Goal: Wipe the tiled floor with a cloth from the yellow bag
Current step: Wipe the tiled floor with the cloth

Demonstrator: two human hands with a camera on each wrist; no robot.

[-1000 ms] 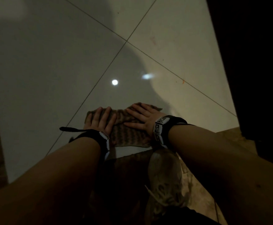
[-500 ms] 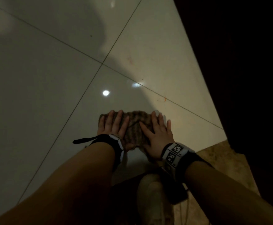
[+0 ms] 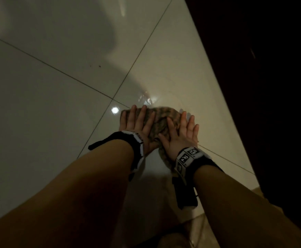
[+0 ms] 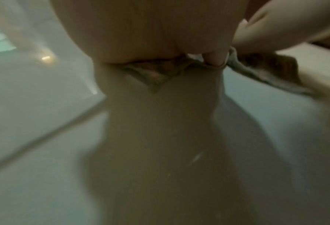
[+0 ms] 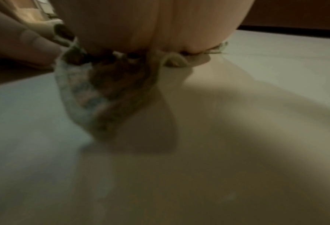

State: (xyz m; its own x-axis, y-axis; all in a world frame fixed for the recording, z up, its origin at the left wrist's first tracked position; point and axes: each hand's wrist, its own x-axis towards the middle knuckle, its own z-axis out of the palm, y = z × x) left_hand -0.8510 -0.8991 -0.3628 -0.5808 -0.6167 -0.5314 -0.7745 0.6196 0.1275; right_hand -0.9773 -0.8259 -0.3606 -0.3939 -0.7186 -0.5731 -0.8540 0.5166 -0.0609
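Note:
A brownish patterned cloth lies bunched on the glossy white tiled floor. My left hand presses flat on its left part, fingers straight and pointing away from me. My right hand presses flat on its right part, fingers spread. In the left wrist view the cloth bulges out from under the palm. Under the heel of my right hand, in the right wrist view, lies the crumpled cloth. No yellow bag is in view.
A dark wall or piece of furniture runs along the right side of the floor. Grout lines cross just left of the cloth. A wet sheen shows just beyond the cloth. A brownish step lies near my feet.
Both hands have pushed the cloth forward across the tile, away from my feet. The cloth has bunched narrower, and the view has moved forward with them.

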